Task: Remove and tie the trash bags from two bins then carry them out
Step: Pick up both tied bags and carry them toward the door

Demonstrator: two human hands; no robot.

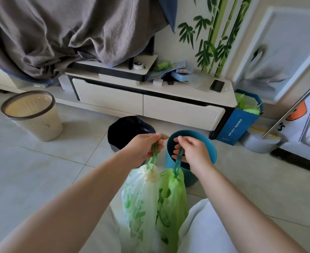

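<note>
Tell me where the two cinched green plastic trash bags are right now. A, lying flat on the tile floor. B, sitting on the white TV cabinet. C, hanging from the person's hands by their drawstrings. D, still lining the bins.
C: the left hand grips the drawstring of the pale white-green plastic bag and the right hand that of the solid green plastic bag, both hanging clear of the round teal bin.
</note>
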